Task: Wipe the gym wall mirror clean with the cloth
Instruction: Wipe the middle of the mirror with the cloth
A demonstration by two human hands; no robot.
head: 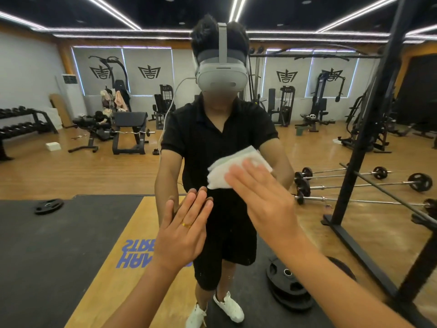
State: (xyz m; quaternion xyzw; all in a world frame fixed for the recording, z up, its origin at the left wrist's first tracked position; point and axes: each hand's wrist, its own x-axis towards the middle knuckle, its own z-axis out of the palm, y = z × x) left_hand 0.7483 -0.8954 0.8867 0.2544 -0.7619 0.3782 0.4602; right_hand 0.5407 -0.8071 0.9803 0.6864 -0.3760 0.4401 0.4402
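The wall mirror (94, 176) fills the whole head view and shows the gym and a person in black clothes with a headset. My right hand (262, 200) lies flat with straight fingers, pressing a folded white cloth (227, 169) against the glass right of centre. My left hand (186, 230), with a gold ring on one finger, rests flat on the mirror just left of the cloth, its fingertips meeting their own reflection. The far part of the cloth is seen only as a reflection.
A black rack upright (369, 129) stands at the right, close to the mirror. Weight plates (287, 284) lie on the floor at the lower right, with barbells (354, 185) reflected beyond. The reflection shows benches, a dumbbell rack (21, 124) and machines.
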